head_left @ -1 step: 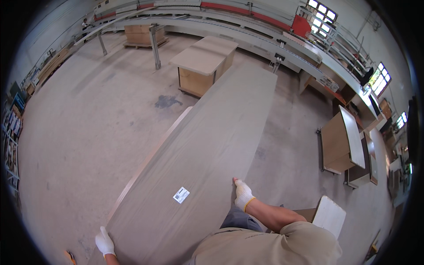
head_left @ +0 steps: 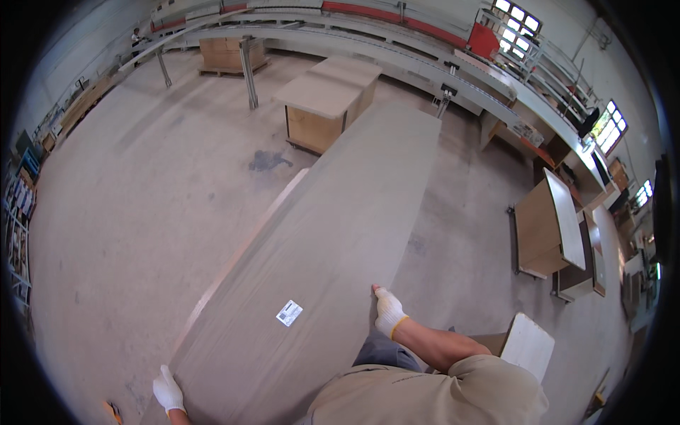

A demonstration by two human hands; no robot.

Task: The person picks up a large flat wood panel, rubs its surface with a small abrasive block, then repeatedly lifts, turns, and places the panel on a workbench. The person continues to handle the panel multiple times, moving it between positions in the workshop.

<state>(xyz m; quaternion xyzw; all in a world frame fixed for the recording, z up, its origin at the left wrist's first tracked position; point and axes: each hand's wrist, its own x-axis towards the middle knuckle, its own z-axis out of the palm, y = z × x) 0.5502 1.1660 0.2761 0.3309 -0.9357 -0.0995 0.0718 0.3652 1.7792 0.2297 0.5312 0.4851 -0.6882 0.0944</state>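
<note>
A long grey-brown wood-grain panel [head_left: 319,241] stretches away from me toward the far right, with a small white printed label [head_left: 289,312] on its near half. Along its left side, the pale edge of another board [head_left: 241,255] shows underneath. My left hand [head_left: 168,389], in a white knit glove, grips the panel's near left edge, its thumb on top. On the right edge is my gloved right hand [head_left: 389,312], closed on the panel with the fingers mostly hidden below. What supports the panel is hidden.
Beyond the panel stands a board-topped cart [head_left: 327,88]. A long machine with rails [head_left: 340,35] runs across the back. Wheeled carts [head_left: 545,227] stand at the right, and a white-topped board [head_left: 528,347] is beside my right elbow. A person [head_left: 136,37] is far left.
The panel's far end and its label have shifted very slightly left. Both hands keep nearly the same places on its edges.
</note>
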